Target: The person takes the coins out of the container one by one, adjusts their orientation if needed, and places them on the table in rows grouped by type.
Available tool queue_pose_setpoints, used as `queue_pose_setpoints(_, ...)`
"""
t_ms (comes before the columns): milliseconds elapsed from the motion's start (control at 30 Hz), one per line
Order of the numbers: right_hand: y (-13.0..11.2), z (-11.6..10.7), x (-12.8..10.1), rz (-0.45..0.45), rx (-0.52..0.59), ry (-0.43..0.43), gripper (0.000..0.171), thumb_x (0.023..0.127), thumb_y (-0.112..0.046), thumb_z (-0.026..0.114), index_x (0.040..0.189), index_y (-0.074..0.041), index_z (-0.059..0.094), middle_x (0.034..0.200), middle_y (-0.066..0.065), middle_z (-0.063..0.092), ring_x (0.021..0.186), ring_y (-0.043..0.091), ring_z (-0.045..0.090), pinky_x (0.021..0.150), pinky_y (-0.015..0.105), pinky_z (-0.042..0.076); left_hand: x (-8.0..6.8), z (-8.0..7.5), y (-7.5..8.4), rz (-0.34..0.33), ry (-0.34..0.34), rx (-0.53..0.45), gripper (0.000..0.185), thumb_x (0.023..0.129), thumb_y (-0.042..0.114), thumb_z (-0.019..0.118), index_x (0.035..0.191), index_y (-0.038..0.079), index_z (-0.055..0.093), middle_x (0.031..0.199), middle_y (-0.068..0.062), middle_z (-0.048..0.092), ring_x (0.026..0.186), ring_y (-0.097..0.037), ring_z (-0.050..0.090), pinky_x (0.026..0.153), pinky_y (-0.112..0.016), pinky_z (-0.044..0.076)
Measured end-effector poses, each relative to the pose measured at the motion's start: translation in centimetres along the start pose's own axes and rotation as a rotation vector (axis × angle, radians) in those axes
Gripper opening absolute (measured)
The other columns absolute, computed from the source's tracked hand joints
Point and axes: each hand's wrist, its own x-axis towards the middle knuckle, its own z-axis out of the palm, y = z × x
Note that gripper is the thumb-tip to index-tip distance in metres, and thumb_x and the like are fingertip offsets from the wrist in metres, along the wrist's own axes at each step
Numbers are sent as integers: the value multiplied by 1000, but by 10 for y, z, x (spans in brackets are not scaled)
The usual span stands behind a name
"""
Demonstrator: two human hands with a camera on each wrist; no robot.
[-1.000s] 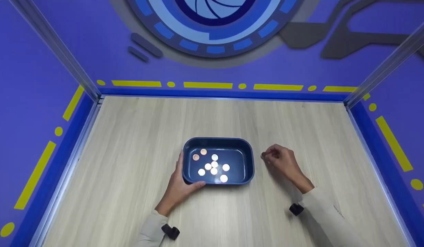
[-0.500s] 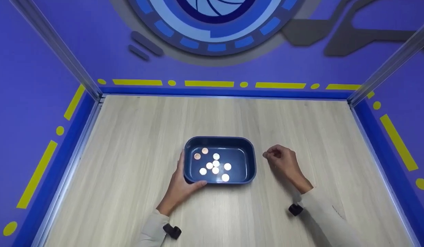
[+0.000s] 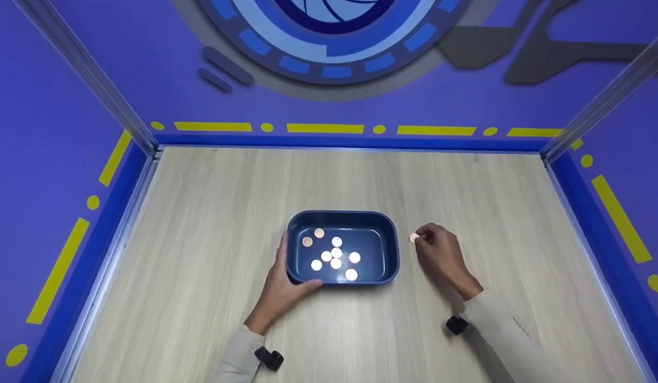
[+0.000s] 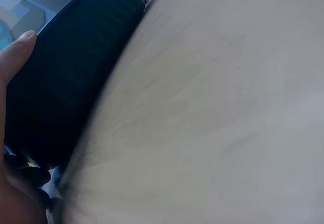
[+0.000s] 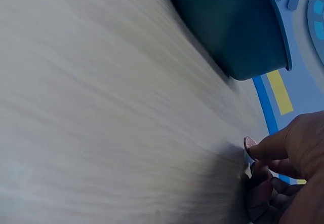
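A dark blue rectangular container with rounded corners sits on the wooden table in the head view. Several round coins lie flat inside, most shining pale, with two copper-coloured ones toward the back left. My left hand grips the container's near left corner, thumb at the front rim and fingers along the left wall. To the right of the container, my right hand pinches a copper coin between thumb and fingertips. In the right wrist view that coin is tilted, close over the table.
The light wooden table is enclosed by purple-blue panels with yellow dashes at the back and sides. Metal posts stand at the back corners. Each wrist carries a small black camera.
The coin in my right hand has turned so its bright face shows to the head camera. My left hand keeps its hold on the container. The head view has shifted slightly.
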Motion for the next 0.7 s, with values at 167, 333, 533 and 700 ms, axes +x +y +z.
queue_pose_setpoints(167, 2, -4, 0, -5, -15, 15, 6, 100, -4, 74, 101, 1, 76, 92, 10, 75, 85, 21, 66, 78, 31, 51, 2, 4, 1, -6, -17, 1, 139, 79, 42, 101, 179, 16, 6, 178, -24, 28, 162, -47, 29, 129, -65, 25)
queue_pose_setpoints(333, -2, -8, 0, -3, 80, -17, 5, 101, -1, 74, 104, 2, 76, 94, 13, 77, 80, 16, 67, 67, 21, 52, 2, 4, 1, -3, -15, -12, 141, 78, 41, 102, 179, 14, 7, 176, -25, 30, 158, -45, 38, 127, -64, 30)
queue_pose_setpoints(533, -19, -13, 1, -9, 124, -64, 10, 102, -2, 76, 110, 3, 77, 98, 13, 78, 84, 18, 70, 73, 19, 52, 5, -2, 2, 44, -45, -22, 142, 78, 38, 102, 176, 5, 5, 176, -27, 30, 155, -44, 41, 125, -64, 33)
queue_pose_setpoints(700, -38, -19, 2, -63, 135, -76, 12, 99, 0, 77, 110, 4, 78, 99, 11, 79, 90, 20, 71, 81, 21, 51, 12, -13, 8, 45, -83, 1, 148, 78, 42, 102, 176, 4, -1, 177, -30, 23, 159, -48, 35, 127, -65, 31)
